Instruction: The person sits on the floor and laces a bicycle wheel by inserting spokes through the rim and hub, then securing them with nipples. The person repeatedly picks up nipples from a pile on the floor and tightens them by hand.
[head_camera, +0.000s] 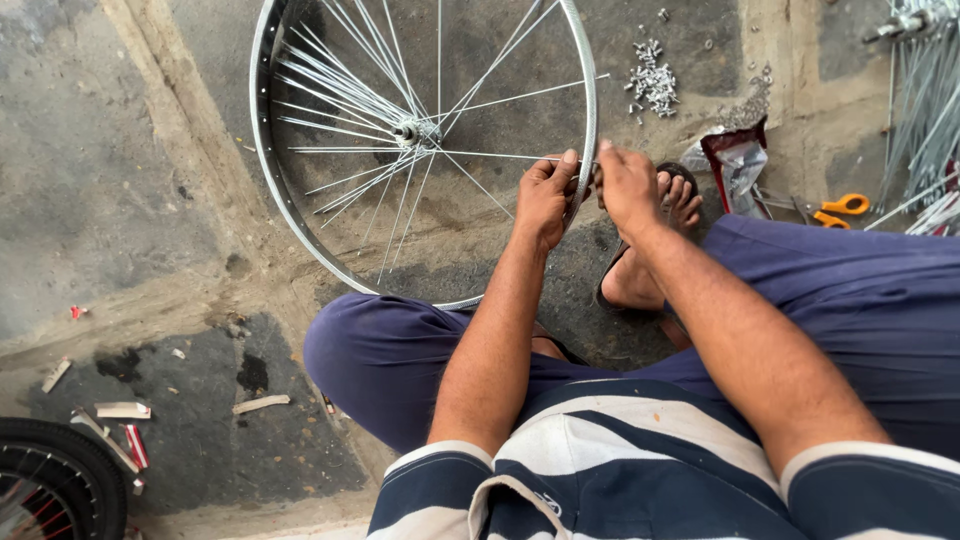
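Observation:
A silver bicycle wheel rim (268, 190) with thin spokes (340, 95) and a hub (413, 131) lies on the concrete floor in front of me. My left hand (545, 195) grips the rim's near right edge, fingers curled over it where a spoke meets the rim. Just outside the rim, my right hand (626, 182) pinches at that same spot, thumb and fingers closed on something small; I cannot tell what. The two hands almost touch.
A pile of small metal nipples (652, 80) lies beyond the rim. A torn packet (738, 160), orange-handled scissors (838, 210) and a bundle of loose spokes (925, 110) sit at the right. A black tyre (60, 475) is at bottom left. My sandalled foot (655, 250) rests by the rim.

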